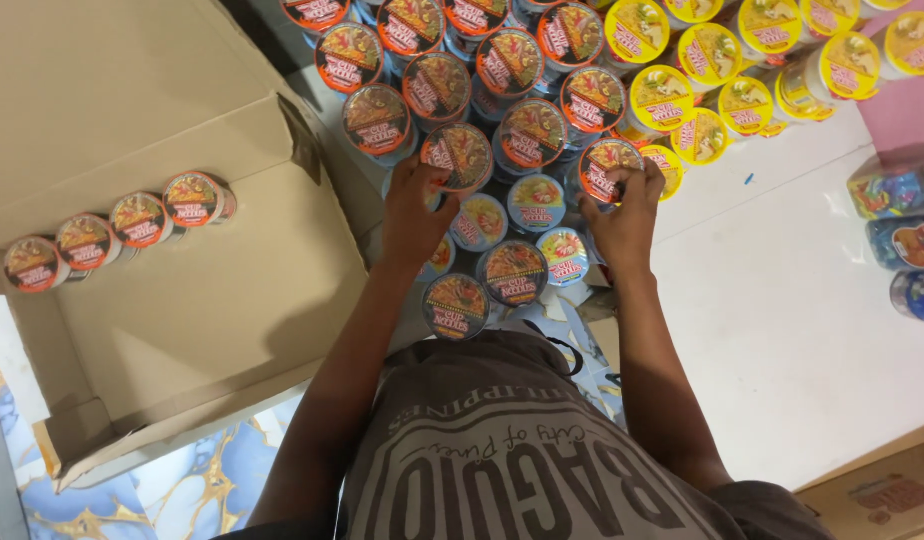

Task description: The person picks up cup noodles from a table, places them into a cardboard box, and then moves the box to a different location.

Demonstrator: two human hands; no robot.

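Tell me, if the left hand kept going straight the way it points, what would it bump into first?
Probably the dark-lidded noodle cup that the left hand already grips; beyond it stand more dark-lidded cups, though depth is hard to judge.

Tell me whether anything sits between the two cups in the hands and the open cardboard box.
Nothing visible does. The left hand grips one noodle cup, the right hand another; the cardboard box lies open on the left, with bare space below its four cups.

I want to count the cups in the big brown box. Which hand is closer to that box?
Left. The left hand grips a noodle cup just beside the cardboard box. The right hand holds another cup farther away, on the far side of the stack.
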